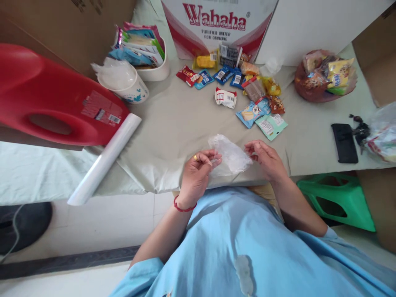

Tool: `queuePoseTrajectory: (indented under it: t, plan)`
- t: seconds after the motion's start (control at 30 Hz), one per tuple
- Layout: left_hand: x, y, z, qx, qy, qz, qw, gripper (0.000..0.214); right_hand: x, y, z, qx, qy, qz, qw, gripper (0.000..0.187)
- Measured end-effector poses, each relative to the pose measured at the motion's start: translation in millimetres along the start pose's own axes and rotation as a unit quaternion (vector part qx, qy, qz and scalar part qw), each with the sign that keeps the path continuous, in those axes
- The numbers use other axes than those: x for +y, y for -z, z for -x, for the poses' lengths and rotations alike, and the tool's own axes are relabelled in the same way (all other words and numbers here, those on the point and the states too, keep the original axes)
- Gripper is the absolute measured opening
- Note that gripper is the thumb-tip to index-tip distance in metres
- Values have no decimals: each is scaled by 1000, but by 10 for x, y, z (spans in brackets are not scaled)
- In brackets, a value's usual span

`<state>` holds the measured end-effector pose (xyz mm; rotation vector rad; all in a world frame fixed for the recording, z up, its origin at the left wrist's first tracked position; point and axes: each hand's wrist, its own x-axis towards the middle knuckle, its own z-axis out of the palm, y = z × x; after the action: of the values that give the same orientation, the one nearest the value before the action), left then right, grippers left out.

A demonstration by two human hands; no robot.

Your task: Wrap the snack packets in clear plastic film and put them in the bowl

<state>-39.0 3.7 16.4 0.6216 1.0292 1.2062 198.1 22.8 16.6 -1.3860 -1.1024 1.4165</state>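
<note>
A clear, crumpled plastic bag (232, 156) is spread between my two hands at the front edge of the table. The thumb and fingers of my left hand (196, 175) pinch its left side; a gold ring and a red bracelet show on this hand and wrist. My right hand (267, 161) is at the bag's right edge, fingers loosely bent and apart; whether the fingertips touch the plastic is hard to see. Beyond the hands lie several wrapped snacks, among them a mint-green packet (271, 126), a light-blue packet (252, 112) and a white-and-red packet (225, 98).
A red jug (62, 82) and a plastic film roll (105, 161) lie left, near a paper cup (136, 88) and a white bin (163, 68). A Wahaha carton (216, 37) stands behind. At right are a snack-filled bowl (301, 84), a phone (345, 143) and a green stool (349, 202).
</note>
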Motion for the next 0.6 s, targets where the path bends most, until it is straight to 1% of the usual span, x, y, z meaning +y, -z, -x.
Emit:
queuePoseTrajectory:
  t: [0.07, 0.13, 0.2, 0.23, 0.3, 0.37, 0.47, 0.53, 0.6]
  plan:
    - [-44, -14, 11, 2, -11, -53, 999, 25, -55, -47, -53, -30, 12, 19, 999, 52]
    - [-83, -31, 15, 3, -10, -92, 996, 22, -76, -126, -101, -83, 4, 41, 996, 50]
    - [-108, -37, 9, 12, -4, -106, 994, 20, -56, -214, -143, -125, -13, 49, 991, 47]
    - [-113, -35, 5, 22, -3, -108, 994, 21, -33, -252, -162, -134, -22, 42, 990, 47]
    - [-106, -21, 3, 44, -6, -96, 994, 25, 23, -307, -193, -128, -35, 11, 991, 47]
    - [-87, -4, 13, 52, -6, -62, 997, 27, 74, -334, -210, -103, -46, -26, 993, 48]
    - [-74, -4, 38, 22, 15, -17, 999, 32, 103, -358, -204, -77, -70, -59, 993, 54]
    - [-92, -27, 45, 7, 13, -45, 999, 36, 90, -382, -190, -89, -92, -67, 990, 58]
    - [-126, -53, 41, 16, -10, -116, 993, 37, 64, -409, -178, -115, -98, -60, 987, 59]
